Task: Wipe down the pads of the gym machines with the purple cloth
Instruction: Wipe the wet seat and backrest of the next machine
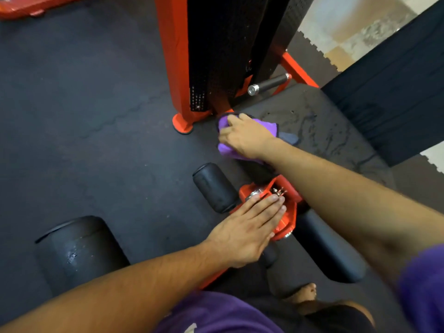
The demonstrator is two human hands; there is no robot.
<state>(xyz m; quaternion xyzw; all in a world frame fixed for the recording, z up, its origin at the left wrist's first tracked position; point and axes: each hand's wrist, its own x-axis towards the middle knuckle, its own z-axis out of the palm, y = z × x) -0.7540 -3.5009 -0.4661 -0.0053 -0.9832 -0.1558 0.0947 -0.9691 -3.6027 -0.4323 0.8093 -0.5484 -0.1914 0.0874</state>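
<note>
Wiping now: your right hand [247, 138] presses the purple cloth [225, 149] on a dark pad below the red machine frame [173, 56].
Right grip: fingers curled over the bunched cloth, grasping it.
Left grip: your left hand [247, 229] is released, lying flat on the red bracket [286, 212]; it grasps nothing.
Cloth place: at about 12 o'clock from the left hand, well apart from it.
Pads not under the cloth: small roller [213, 188] at 10 o'clock from the bracket, long roller [329, 251] at 4 o'clock, big roller [77, 253] at 8 o'clock.
Key relation: the two bracket rollers share one axis, 10 to 4 o'clock; I judge the right hand is nearer to the small one, so you pull the cloth back toward 6 o'clock.
</note>
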